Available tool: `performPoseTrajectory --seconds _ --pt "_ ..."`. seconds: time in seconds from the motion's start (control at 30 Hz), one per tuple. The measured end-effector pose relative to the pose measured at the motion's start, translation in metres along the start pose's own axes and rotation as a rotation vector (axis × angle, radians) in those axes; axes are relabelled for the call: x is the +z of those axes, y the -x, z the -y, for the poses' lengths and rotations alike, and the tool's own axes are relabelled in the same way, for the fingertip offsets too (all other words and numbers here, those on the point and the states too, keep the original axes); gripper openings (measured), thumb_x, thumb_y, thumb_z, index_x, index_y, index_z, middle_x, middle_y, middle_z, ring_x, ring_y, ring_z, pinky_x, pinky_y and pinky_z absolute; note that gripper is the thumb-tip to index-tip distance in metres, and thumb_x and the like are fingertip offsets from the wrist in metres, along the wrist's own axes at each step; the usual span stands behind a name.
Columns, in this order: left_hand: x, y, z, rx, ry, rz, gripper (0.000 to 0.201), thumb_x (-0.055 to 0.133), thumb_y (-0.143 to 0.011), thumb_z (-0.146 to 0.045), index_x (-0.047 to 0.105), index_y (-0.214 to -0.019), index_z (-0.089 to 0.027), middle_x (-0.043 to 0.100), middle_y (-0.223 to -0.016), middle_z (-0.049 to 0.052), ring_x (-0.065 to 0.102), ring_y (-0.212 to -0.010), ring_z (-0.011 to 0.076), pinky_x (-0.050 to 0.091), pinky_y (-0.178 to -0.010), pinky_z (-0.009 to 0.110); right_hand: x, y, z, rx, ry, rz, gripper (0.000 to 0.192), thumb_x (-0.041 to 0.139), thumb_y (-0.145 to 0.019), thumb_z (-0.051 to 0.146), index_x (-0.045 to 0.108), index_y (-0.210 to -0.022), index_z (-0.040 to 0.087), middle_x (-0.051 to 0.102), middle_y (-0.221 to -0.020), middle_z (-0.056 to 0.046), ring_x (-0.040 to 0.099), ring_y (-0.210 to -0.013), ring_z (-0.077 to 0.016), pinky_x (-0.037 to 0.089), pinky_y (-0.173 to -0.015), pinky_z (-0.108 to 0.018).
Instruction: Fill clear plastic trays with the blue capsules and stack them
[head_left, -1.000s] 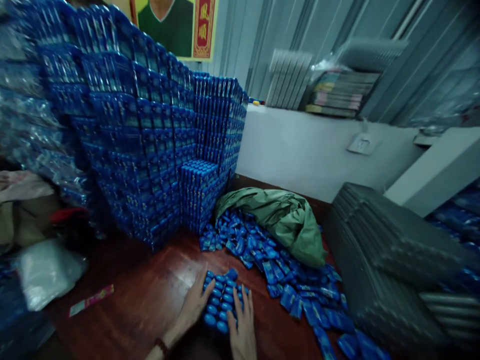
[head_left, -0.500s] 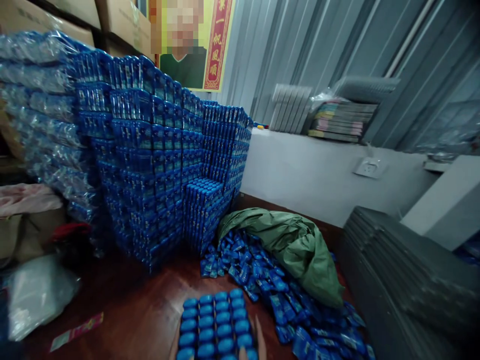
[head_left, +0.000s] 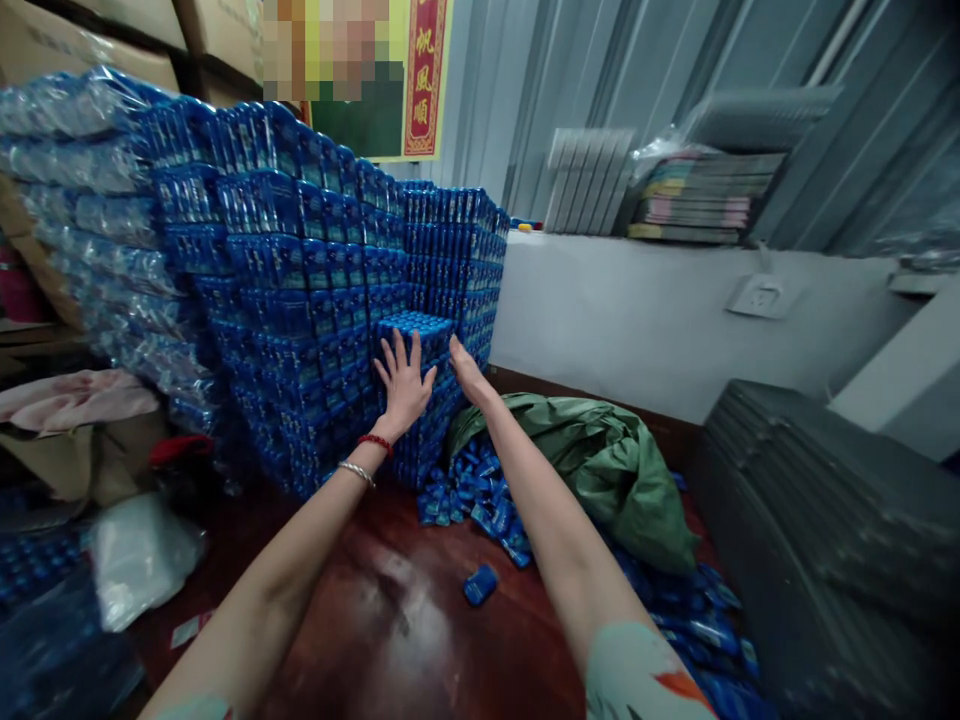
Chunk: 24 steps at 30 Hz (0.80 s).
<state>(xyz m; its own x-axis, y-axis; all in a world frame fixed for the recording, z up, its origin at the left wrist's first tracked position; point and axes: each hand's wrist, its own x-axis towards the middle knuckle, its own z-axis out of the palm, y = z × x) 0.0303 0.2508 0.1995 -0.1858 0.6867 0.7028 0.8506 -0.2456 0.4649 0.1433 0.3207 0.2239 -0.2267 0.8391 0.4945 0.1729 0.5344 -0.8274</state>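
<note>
Two hands, the left hand point(head_left: 403, 382) and right hand point(head_left: 466, 371). One green sack point(head_left: 600, 470). One stray blue packet point(head_left: 480, 584) lies near; the stacked blue packets point(head_left: 300, 270) are too many to count.

Bare floor point(head_left: 390, 610) — packet wall point(head_left: 300, 280) ahead

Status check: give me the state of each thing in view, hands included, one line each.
Left hand: open, fingers spread, flat against the short stack.
Right hand: open, pressing the short stack's right side.
Short stack: upright, stood against the tall wall of packs.
Wall of packs: stacked high, wrapped.
Loose packets: scattered on the floor.
Single packet: lying apart.
Green bag: slumped, crumpled.
</note>
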Motion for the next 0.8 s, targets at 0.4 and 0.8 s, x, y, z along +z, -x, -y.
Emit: performPoseTrajectory --seconds 0.4,0.8 --pt "0.047 0.134 0.021 0.39 0.173 0.423 0.042 0.033 -0.094 -0.028 0.045 -0.133 -0.021 0.041 -0.14 0.012 0.033 -0.133 0.0232 0.025 -0.11 0.042 -0.076 0.237 -0.117 0.389 0.566 -0.176 0.036 0.043 -0.088 0.033 0.066 -0.106 0.011 0.062 -0.112 -0.015 0.051 -0.111 -0.0262 0.037 -0.099 -0.044" --pt "0.16 0.194 0.013 -0.326 0.111 0.75 0.067 0.028 -0.088 -0.06 0.023 -0.144 -0.024 0.042 -0.136 0.019 0.033 -0.128 0.0395 0.029 -0.096 0.062 -0.106 0.258 -0.145 0.597 0.927 0.016 0.059 0.042 -0.085 0.062 0.04 -0.137 0.034 0.042 -0.133 -0.013 0.037 -0.123 -0.0313 0.034 -0.094 -0.053"
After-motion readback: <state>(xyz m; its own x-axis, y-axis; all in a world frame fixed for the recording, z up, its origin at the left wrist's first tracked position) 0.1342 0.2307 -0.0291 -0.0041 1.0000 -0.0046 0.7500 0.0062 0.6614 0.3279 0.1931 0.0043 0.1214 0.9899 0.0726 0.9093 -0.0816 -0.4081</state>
